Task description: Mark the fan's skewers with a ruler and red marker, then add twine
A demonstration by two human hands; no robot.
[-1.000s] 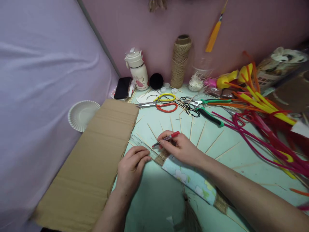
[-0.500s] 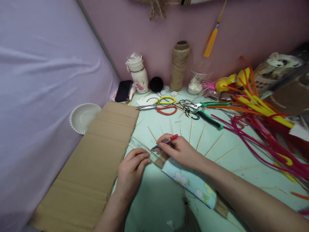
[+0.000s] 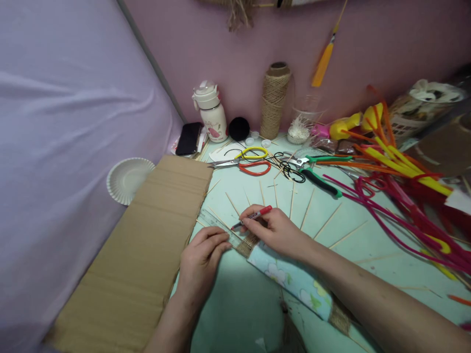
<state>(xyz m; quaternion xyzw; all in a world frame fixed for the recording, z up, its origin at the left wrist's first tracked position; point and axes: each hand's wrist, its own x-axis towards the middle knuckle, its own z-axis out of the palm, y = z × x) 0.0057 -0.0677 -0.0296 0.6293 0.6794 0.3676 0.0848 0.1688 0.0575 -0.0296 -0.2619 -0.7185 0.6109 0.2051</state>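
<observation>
My right hand (image 3: 274,229) grips a red marker pen (image 3: 253,216), its tip down against a clear ruler (image 3: 215,221) near one of several thin wooden sticks (image 3: 307,201) fanned out on the pale green table (image 3: 353,245). My left hand (image 3: 201,260) lies on the ruler's lower part, fingers curled and pressing it down. Under both hands lies a roll wrapped in flower-print paper (image 3: 290,278) with twine bound at its ends. The ruler reaches up-left toward a cardboard sheet (image 3: 143,245).
Scissors with yellow and red handles (image 3: 250,161), green-handled pliers (image 3: 316,171), a twine spool (image 3: 274,98), a white bottle (image 3: 211,113), a black phone (image 3: 189,138) and a paper plate (image 3: 127,179) lie behind. Pipe cleaners (image 3: 401,196) are piled at the right.
The view has tilted slightly, so everything sits a little lower in the picture. Both hands stay on the ruler and pen with barely any shift.
</observation>
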